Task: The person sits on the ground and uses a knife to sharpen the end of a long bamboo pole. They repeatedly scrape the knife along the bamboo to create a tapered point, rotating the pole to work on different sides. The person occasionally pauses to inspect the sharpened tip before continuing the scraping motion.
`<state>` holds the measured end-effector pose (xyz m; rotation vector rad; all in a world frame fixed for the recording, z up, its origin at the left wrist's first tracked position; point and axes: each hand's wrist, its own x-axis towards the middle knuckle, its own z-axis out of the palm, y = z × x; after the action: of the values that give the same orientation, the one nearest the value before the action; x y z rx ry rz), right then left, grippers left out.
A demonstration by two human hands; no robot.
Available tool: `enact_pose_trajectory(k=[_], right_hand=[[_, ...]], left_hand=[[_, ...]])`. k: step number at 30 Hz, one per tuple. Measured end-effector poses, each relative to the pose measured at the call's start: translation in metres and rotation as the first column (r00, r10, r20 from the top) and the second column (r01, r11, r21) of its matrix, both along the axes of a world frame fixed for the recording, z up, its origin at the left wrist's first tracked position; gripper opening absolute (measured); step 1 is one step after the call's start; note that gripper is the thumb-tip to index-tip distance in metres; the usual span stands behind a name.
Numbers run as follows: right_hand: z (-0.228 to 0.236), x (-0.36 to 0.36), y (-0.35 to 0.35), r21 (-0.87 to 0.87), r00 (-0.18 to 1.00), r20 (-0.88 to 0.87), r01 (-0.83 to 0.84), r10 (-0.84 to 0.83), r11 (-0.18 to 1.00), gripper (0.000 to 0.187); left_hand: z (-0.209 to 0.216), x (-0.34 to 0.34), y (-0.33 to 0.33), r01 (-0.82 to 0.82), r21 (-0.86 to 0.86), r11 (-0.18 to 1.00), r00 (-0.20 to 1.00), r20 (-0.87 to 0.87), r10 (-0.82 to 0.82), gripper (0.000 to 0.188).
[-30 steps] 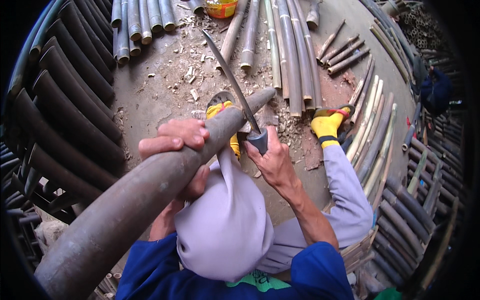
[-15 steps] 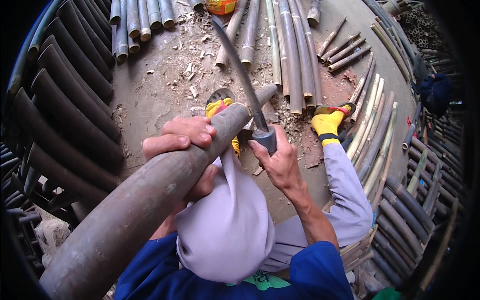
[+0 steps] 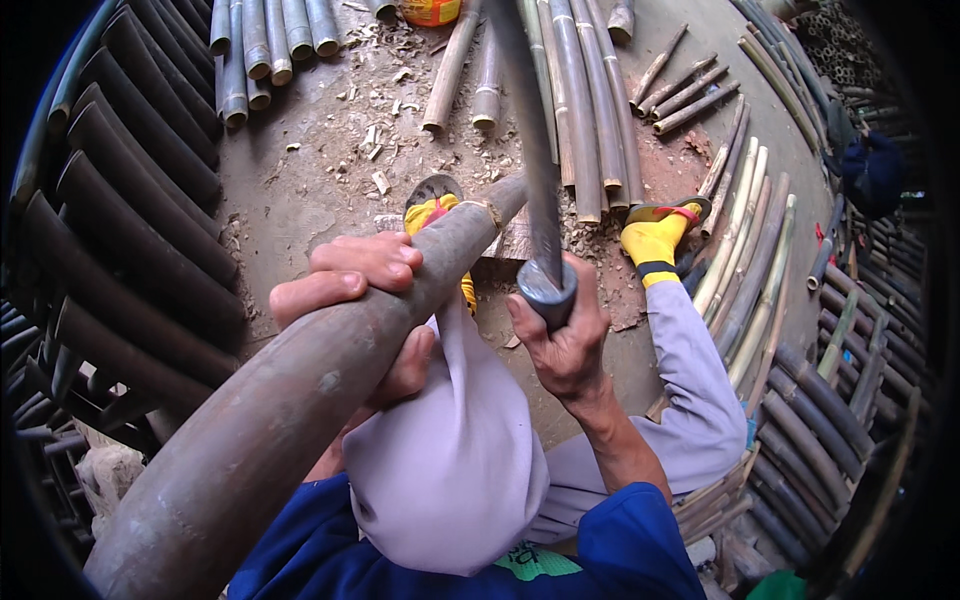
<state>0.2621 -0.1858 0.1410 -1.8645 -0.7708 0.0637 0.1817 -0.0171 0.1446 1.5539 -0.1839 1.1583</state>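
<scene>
A thick grey-brown bamboo pole [image 3: 262, 420] slants from the lower left up to the middle, its thinner end by a wooden block [image 3: 512, 242]. My left hand [image 3: 360, 275] is wrapped round it, fingers on top and thumb on the near side. In my right hand [image 3: 572, 345] is a machete, closed about its dark round handle [image 3: 548, 292]. The long dark machete blade [image 3: 535, 130] points up and away, just right of the pole's far end and apart from it. A pale ring [image 3: 490, 212] marks a joint near that end.
My feet in yellow socks [image 3: 658, 243] and sandals are spread on the ground. Wood chips [image 3: 372, 140] litter the floor. Bamboo poles lie ahead [image 3: 590, 120] and at right [image 3: 750, 260]; dark bamboo lengths [image 3: 140, 210] are stacked at left. An orange container [image 3: 430, 10] stands at the top.
The machete blade has lifted away from the pole and now stands steeper, nearer to view. My right hand has turned slightly with it. The pole's far end has shifted a little left.
</scene>
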Motion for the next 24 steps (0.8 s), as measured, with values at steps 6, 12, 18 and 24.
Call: enact_pose_trajectory(k=[6,12,18,24], right_hand=[[-0.022,0.016,-0.007,-0.283,0.976,-0.212,-0.098,0.037,0.954,0.037],[-0.004,0.001,-0.004,0.056,0.999,-0.052,0.006,-0.003,0.998,0.035],[-0.008,0.021,-0.009,-0.294,0.938,-0.340,-0.176,0.070,0.939,0.038],[-0.007,0.009,-0.016,-0.141,0.979,-0.194,-0.097,0.068,0.985,0.040]], left_hand=[[0.001,0.007,0.001,0.059,0.018,0.998,0.997,0.046,-0.060,0.050],[0.005,0.000,-0.002,0.076,0.000,0.997,0.997,-0.003,-0.076,0.050],[0.005,0.000,0.001,0.178,-0.050,0.983,0.984,0.025,-0.177,0.049],[0.013,0.005,-0.005,0.231,-0.088,0.969,0.973,0.013,-0.231,0.047]])
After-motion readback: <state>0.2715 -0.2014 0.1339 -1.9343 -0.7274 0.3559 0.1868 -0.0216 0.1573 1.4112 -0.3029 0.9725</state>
